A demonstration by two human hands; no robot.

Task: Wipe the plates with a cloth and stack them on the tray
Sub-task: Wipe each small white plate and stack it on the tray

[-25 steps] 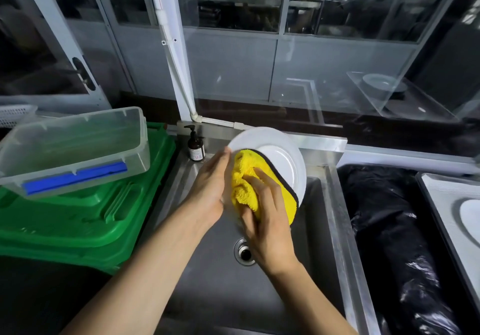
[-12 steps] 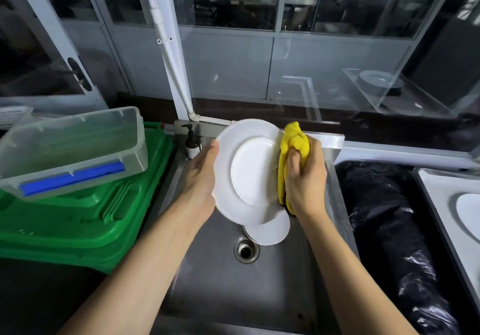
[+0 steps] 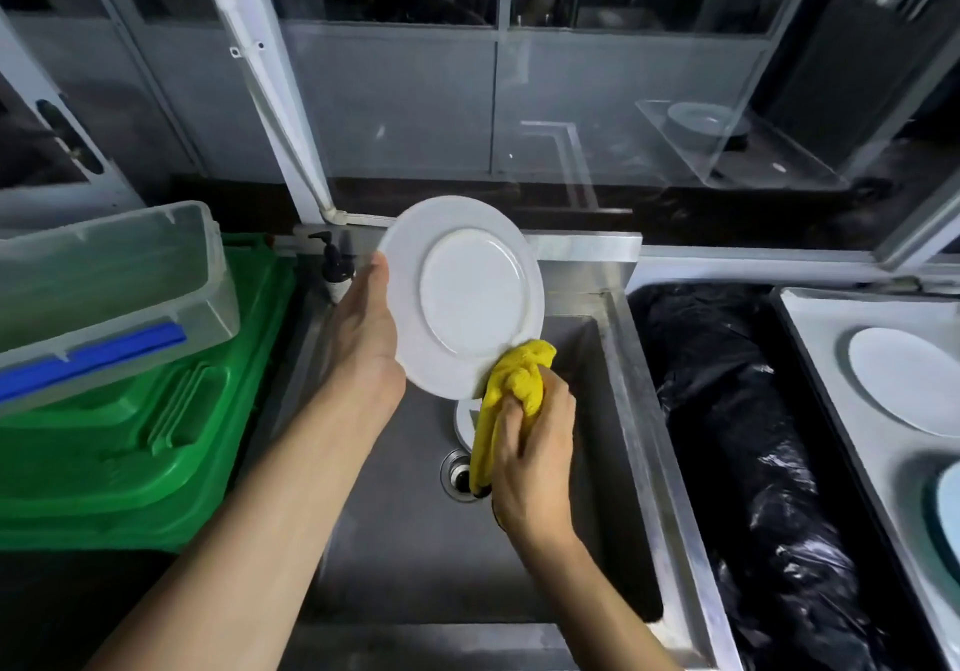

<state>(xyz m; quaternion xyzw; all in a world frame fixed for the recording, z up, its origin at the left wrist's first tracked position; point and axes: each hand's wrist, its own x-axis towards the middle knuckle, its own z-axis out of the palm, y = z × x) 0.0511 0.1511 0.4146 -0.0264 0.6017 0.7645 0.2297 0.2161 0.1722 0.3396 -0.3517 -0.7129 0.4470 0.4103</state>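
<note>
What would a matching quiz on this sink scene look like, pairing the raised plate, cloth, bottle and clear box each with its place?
Things:
1. raised plate
2. cloth
3. bottle
4. clear box

Places:
A. on top of the green bin
B. held by the left hand
C. at the back left corner of the sink
D. bunched in the right hand

Pairs: 1-B, 2-D, 3-C, 4-A.

Commercial dishwashing area, deep steel sink [image 3: 613, 410], soap pump bottle [image 3: 335, 270], green plastic crates [image 3: 156, 436], glazed partition walls [image 3: 415, 98]
</note>
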